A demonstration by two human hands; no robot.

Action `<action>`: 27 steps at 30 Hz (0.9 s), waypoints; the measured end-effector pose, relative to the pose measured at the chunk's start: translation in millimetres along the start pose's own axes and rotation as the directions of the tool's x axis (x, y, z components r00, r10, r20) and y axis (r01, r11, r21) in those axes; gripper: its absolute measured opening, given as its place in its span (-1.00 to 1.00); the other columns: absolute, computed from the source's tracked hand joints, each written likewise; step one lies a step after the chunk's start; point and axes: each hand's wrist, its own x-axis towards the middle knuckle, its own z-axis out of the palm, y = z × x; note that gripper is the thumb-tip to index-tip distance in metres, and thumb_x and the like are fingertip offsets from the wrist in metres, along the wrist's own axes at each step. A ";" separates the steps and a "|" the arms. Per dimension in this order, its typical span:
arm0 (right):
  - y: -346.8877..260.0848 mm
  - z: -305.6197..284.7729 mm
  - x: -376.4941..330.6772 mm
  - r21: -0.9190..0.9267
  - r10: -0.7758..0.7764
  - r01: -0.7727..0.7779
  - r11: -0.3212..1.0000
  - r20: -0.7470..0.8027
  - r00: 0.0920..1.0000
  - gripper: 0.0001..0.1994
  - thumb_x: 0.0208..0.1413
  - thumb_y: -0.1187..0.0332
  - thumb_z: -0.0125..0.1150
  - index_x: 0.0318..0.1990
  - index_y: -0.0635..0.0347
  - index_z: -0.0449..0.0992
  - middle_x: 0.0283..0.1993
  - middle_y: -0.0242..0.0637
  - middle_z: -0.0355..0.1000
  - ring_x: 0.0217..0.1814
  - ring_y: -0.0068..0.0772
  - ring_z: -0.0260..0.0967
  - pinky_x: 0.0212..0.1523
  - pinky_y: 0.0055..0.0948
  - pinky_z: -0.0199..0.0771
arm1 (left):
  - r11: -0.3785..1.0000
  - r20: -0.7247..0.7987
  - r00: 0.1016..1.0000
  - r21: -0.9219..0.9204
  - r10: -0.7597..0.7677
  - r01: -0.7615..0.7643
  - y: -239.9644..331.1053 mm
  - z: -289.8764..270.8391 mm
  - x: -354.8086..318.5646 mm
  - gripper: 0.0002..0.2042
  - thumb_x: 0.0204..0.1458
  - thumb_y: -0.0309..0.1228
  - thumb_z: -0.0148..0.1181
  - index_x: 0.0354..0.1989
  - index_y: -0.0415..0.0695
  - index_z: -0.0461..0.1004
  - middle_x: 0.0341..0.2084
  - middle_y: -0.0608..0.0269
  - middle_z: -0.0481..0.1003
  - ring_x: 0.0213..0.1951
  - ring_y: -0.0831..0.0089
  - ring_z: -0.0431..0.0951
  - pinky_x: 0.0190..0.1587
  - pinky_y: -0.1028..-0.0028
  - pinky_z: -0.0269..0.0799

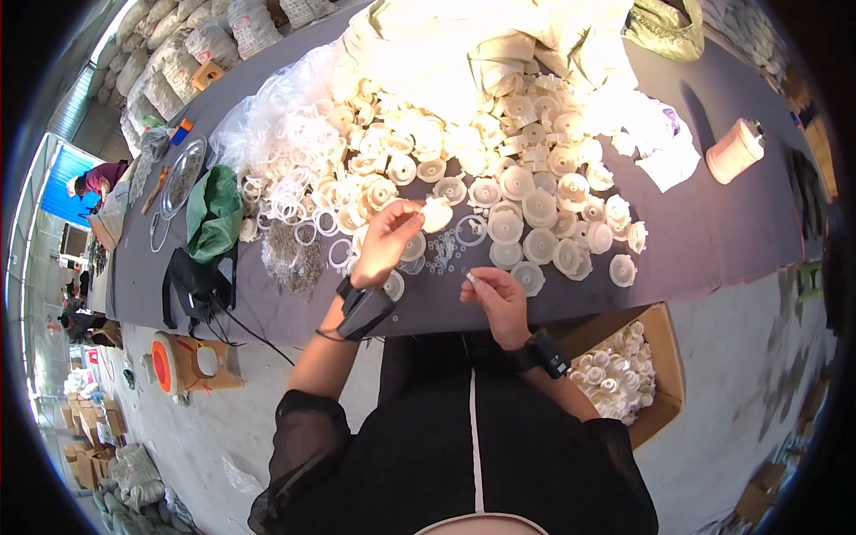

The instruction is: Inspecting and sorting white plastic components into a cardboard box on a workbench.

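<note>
My left hand [386, 239] holds a round cream plastic cap [436, 215] between thumb and fingers, raised over the near side of the pile. My right hand [501, 303] is closed in a pinch on a small whitish piece [472, 278], too small to name, near the table's front edge. Between the hands lie many tiny clear rings [443, 254] and a larger clear ring [471, 230]. Beyond them spreads a heap of cream plastic caps [539, 207]. White plastic rings [290, 192] are piled to the left, beside a mound of small metal-looking parts [292, 259].
A green bag [214, 214], a black pouch [198, 283] with a cable, and an oval metal tray [184, 178] occupy the table's left. A pink cylindrical container [736, 152] stands at right. Below the edge, a cardboard box [670, 357] holds caps. Another person [100, 181] is far left.
</note>
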 end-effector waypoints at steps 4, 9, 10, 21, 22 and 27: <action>-15.3 18.1 11.4 -0.018 -0.140 0.142 0.990 0.088 0.986 -0.85 0.09 0.51 0.02 -0.18 0.29 0.42 -0.31 -0.26 0.44 -0.31 -0.48 0.39 -0.21 -0.50 0.42 | 0.919 -0.006 0.987 -0.368 -0.158 0.145 5.6 6.6 -21.2 -0.85 0.08 -0.45 -0.02 -0.24 -0.25 0.38 -0.31 0.22 0.47 -0.27 0.47 0.48 -0.15 0.51 0.41; -17.9 22.3 16.2 0.124 -0.250 0.238 0.963 0.098 0.963 -0.84 0.09 0.53 0.00 -0.17 0.29 0.42 -0.29 -0.26 0.44 -0.27 -0.47 0.39 -0.18 -0.49 0.41 | 0.851 0.085 0.982 -0.489 -0.171 0.191 2.2 25.6 -47.9 -0.82 0.08 -0.44 0.00 -0.21 -0.28 0.38 -0.27 0.17 0.46 -0.23 0.44 0.49 -0.10 0.45 0.42; -17.6 22.0 15.1 0.166 -0.253 0.234 0.958 0.100 0.962 -0.84 0.09 0.53 0.00 -0.17 0.29 0.41 -0.29 -0.26 0.44 -0.26 -0.47 0.39 -0.17 -0.49 0.40 | 0.888 0.072 0.984 -0.424 -0.165 0.180 2.0 31.5 -54.8 -0.83 0.08 -0.48 -0.02 -0.21 -0.30 0.37 -0.24 0.13 0.45 -0.20 0.41 0.49 -0.09 0.42 0.42; -19.3 18.6 -0.2 0.192 -0.228 0.205 0.960 0.107 0.968 -0.85 0.07 0.53 0.03 -0.19 0.30 0.42 -0.29 -0.24 0.44 -0.29 -0.48 0.38 -0.19 -0.51 0.39 | 0.940 0.031 0.999 -0.339 0.028 -0.016 -0.2 51.4 -78.7 -0.87 0.03 -0.54 0.07 -0.24 -0.21 0.38 -0.21 0.25 0.44 -0.14 0.53 0.42 -0.05 0.50 0.32; -20.1 20.5 -1.4 0.153 -0.213 0.194 0.969 0.117 0.970 -0.85 0.06 0.54 0.04 -0.20 0.30 0.43 -0.30 -0.24 0.44 -0.29 -0.48 0.38 -0.20 -0.51 0.39 | 0.901 0.020 0.999 -0.433 -0.029 0.035 2.0 50.5 -78.5 -0.87 0.04 -0.52 0.06 -0.23 -0.22 0.37 -0.24 0.24 0.45 -0.17 0.52 0.44 -0.05 0.48 0.33; -21.4 20.9 -4.1 0.003 -0.174 0.176 0.984 0.152 0.973 -0.86 0.06 0.54 0.05 -0.21 0.30 0.43 -0.32 -0.25 0.45 -0.31 -0.49 0.38 -0.20 -0.52 0.39 | 0.889 0.037 0.999 -0.457 -0.010 0.025 4.9 48.2 -82.6 -0.83 0.07 -0.46 0.04 -0.19 -0.24 0.34 -0.25 0.18 0.46 -0.20 0.49 0.46 -0.08 0.45 0.37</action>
